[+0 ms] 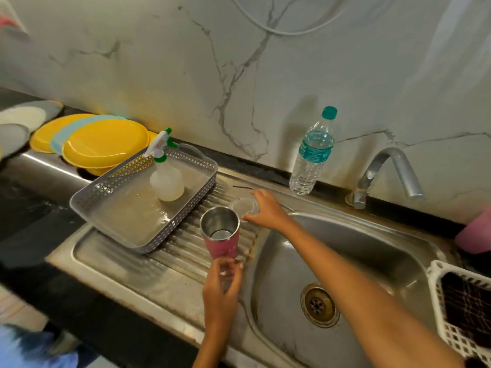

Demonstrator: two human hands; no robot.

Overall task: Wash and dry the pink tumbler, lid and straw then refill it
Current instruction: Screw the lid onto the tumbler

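Head view: left hand (pixel 223 281) grips the pink steel-lined tumbler (pixel 220 235) by its base. The tumbler is mouth up, lid off, over the ribbed steel drainboard (pixel 186 251), just beside the sink bowl (pixel 372 243). Right hand (pixel 265 208) reaches across, thumb and fingers curled round the edge of the clear round plastic lid (pixel 243 205), which lies on the drainboard right behind the tumbler. Grey perforated tray (pixel 87 197) holding a white spray bottle (pixel 166 181) sits to the left. Clear green-capped water bottle (pixel 312 155) stands by the wall near the steel tap (pixel 388 152).
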